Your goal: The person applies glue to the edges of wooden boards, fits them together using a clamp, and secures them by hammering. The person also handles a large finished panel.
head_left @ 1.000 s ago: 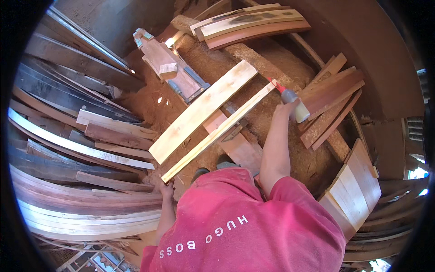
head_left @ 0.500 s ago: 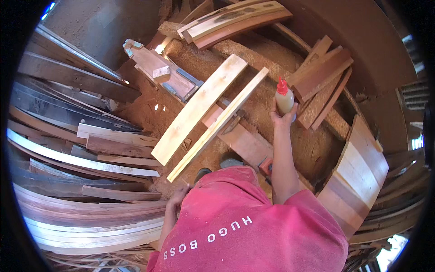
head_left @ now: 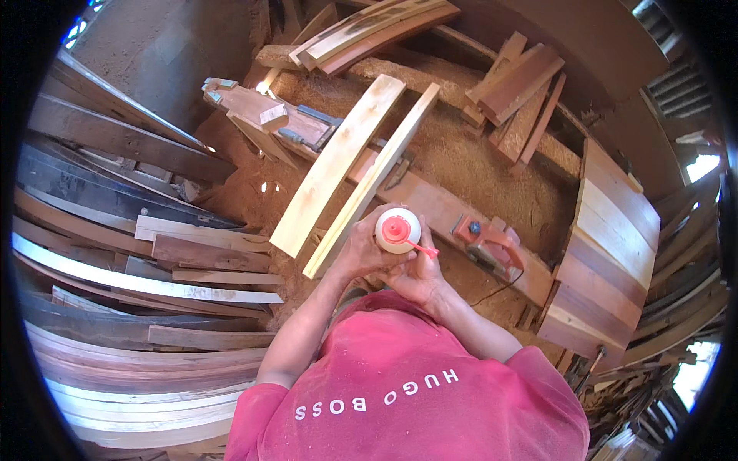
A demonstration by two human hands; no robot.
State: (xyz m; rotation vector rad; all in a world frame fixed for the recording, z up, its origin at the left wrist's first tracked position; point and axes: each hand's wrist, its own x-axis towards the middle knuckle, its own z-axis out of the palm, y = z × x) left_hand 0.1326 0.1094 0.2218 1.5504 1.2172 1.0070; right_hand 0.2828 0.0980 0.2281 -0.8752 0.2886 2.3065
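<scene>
A pale squeeze bottle with a red nozzle top stands out in front of my chest, its top turned up toward me. My left hand is wrapped round its left side. My right hand closes on the bottle from the lower right, its thumb beside a small red cap on a strap that sticks out from the nozzle. Just beyond my left hand lie a wide pale board and a narrow pale strip, side by side across a reddish workbench beam. Some of my fingers are hidden behind the bottle.
A red power tool with a cord sits on the beam to the right. Beyond are a clamp and stacked offcuts. A striped board panel leans at right. Long planks crowd the left. Sawdust covers the ground.
My right hand has brought the bottle from the right in to my front, tipping its top toward me. My left hand has come up from my side onto it. The red cap now hangs sideways.
</scene>
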